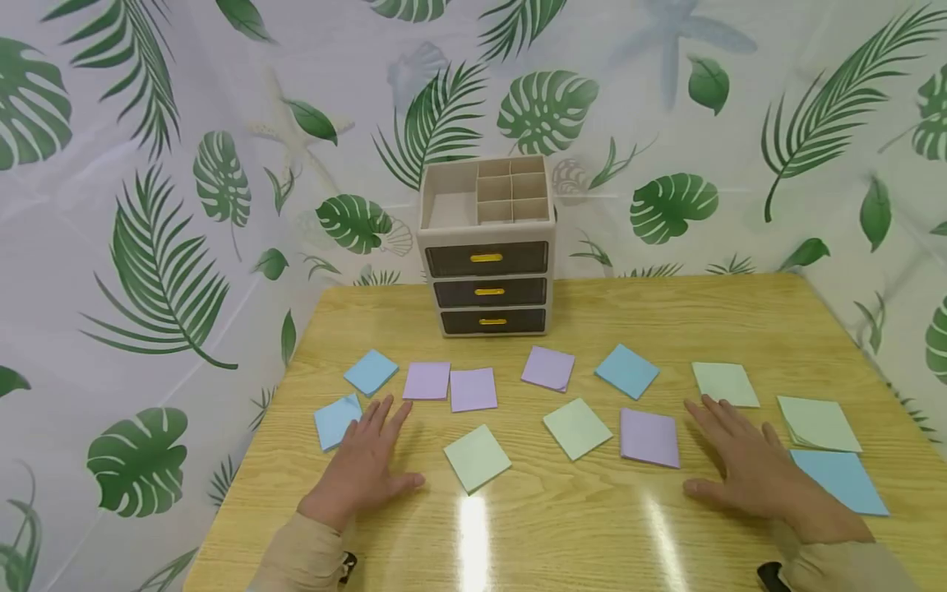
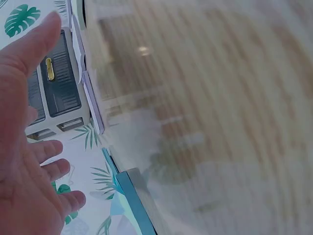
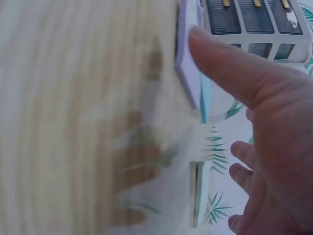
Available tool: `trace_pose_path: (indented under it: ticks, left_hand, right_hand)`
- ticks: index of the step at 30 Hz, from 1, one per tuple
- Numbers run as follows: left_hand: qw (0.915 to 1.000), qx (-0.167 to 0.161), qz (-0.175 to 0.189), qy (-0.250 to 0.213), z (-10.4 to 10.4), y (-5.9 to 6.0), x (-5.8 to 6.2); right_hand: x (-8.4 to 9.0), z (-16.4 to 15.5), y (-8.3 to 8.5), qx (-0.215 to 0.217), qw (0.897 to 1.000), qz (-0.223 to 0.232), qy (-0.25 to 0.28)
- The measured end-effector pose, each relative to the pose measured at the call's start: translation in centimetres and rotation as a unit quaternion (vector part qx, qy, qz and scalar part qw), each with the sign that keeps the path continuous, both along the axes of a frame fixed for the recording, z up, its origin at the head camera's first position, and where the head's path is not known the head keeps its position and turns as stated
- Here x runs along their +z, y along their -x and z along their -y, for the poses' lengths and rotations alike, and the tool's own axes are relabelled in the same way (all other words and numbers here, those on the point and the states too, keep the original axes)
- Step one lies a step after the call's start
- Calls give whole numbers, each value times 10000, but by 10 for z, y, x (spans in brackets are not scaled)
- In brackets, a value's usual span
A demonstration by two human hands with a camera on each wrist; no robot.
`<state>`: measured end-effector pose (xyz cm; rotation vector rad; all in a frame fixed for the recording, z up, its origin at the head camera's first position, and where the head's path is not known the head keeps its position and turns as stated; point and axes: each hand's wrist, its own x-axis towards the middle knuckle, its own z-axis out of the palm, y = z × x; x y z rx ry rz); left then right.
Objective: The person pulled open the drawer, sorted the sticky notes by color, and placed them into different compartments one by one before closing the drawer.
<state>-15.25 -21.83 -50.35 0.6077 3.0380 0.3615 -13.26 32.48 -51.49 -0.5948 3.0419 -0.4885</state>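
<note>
Evidently nothing is sorted or stowed as yet: all the sticky-note pads lie loose on the bench (image 1: 562, 534), spread in a rough arc between the hands and the drawer unit (image 1: 487, 247). The left hand (image 1: 366, 469) rests flat on the wood, fingers straight and spread, holding nothing; its fingertips lie just beside the near-left blue pad (image 1: 336, 421) and near the left purple pad (image 1: 427, 381). The right hand (image 1: 750, 464) likewise lies flat and released, fingers extended, between the near purple pad (image 1: 649, 437) and the near-right blue pad (image 1: 839, 481), with its fingertips near the far green pad (image 1: 726, 384). Other pads in view: far-left blue (image 1: 371, 372), second purple (image 1: 473, 390), centre purple (image 1: 548, 368), centre blue (image 1: 626, 371), two near green pads (image 1: 477, 458) (image 1: 578, 427), and a right green stack (image 1: 818, 424). The drawer unit stands at the far edge of the bench; its three dark drawers appear closed and its top compartments appear empty. The wrist views are blurred, showing only open palms, wood grain and pad edges. By this judgement the work stands at its very start, with every pad still to be handled.
</note>
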Motion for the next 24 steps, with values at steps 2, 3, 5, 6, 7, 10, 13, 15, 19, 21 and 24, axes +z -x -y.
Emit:
trace_pose_path:
  ticks: [2,3,5,6,7,10,13,15,19,21,24]
  left_hand:
    - [9998,53,-70,-196,1,4,0]
    - [9994,87,-102,-317,2,7,2]
    - [9981,145,-122,-593,4,12,6]
    - [9968,173,-119,-772,4,14,9]
    - [9955,180,-150,-920,5,17,12]
    - [9903,195,-259,-1351,6,27,23]
    - [9843,159,-466,-1697,6,40,35]
    - [9790,154,-552,-1954,5,49,45]
    - [9681,291,-629,-2410,4,67,66]
    - [9590,398,-602,-2742,4,76,76]
    - [9374,633,-485,-3391,3,90,90]
  right_hand:
    - [2,2,5,87,9990,-411,117]
    - [3,3,8,137,9980,-593,179]
    - [6,5,14,187,9963,-757,373]
    - [8,6,17,210,9956,-751,529]
    - [12,8,20,214,9948,-710,703]
    - [24,14,26,33,9912,-460,1238]
    - [40,21,31,-113,9867,-416,1567]
    - [50,27,37,-163,9848,-493,1655]
    - [71,42,52,-166,9833,-648,1693]
    - [81,50,62,-166,9822,-565,1782]
    - [95,62,78,-151,9806,-519,1886]
